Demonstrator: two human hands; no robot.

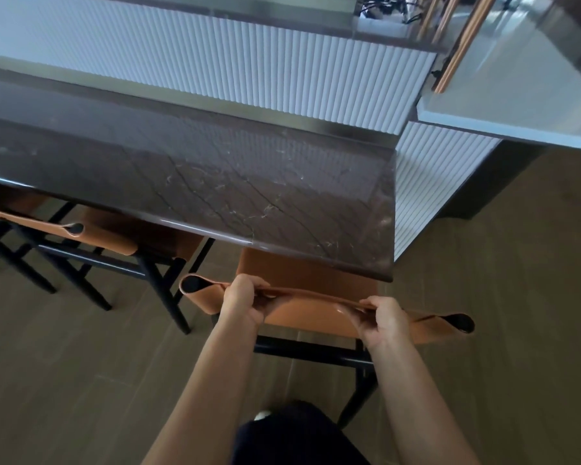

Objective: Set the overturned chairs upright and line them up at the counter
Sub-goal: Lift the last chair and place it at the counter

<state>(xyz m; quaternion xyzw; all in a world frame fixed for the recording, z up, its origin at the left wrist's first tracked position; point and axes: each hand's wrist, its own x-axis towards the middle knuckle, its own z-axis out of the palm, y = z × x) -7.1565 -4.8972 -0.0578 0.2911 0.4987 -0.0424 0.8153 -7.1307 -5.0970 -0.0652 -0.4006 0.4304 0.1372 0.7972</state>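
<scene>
No legible text, labels or signs.

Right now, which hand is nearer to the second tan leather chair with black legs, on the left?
Left. The left hand grips the tan leather backrest at its end toward that chair; the right hand grips it farther away.
</scene>
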